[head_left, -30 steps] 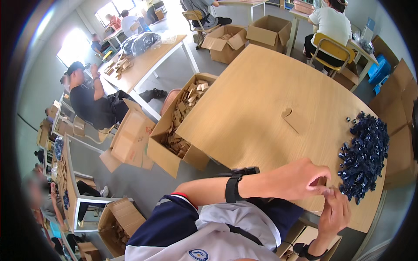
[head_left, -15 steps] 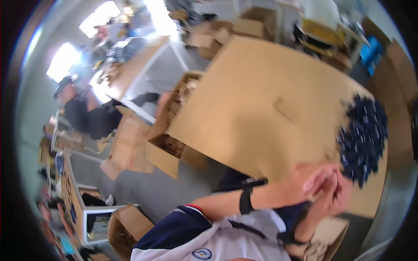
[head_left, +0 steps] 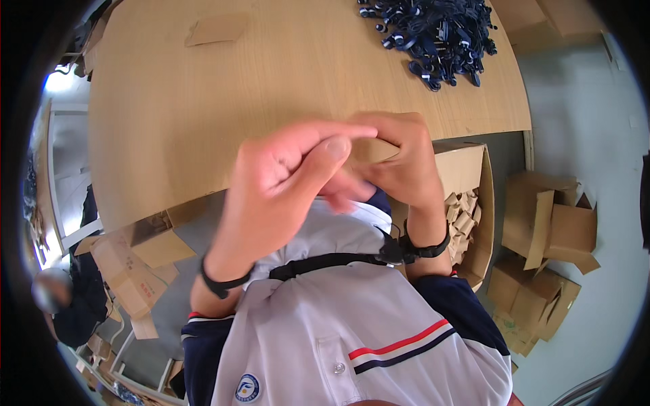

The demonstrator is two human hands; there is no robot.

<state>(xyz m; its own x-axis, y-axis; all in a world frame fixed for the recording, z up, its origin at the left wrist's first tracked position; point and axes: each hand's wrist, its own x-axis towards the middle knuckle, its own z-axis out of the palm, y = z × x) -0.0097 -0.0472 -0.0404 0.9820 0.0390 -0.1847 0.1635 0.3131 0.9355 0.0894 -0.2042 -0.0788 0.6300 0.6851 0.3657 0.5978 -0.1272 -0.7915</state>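
Note:
My left hand [head_left: 284,183] and my right hand [head_left: 403,159] meet close to my chest, just below the near edge of the wooden table [head_left: 203,115]. Their fingertips press together, the left thumb and forefinger against the curled right fingers. A bit of tan cardboard shows between them, but I cannot tell whether it is held or lies behind the hands. Motion blurs the fingers underneath. A heap of small dark blue pieces [head_left: 437,34] lies at the table's far right, well beyond both hands. Each wrist has a black band.
A flat scrap of cardboard [head_left: 217,28] lies on the far table top. An open carton [head_left: 484,223] with tan cardboard pieces stands under the table at my right. Folded cartons [head_left: 552,230] lie on the floor beyond it, another carton [head_left: 128,271] at my left, near a seated person [head_left: 64,311].
My head has tipped down and turned, so the table now fills the top. Both hands have come back from the blue heap and drawn in together toward my chest.

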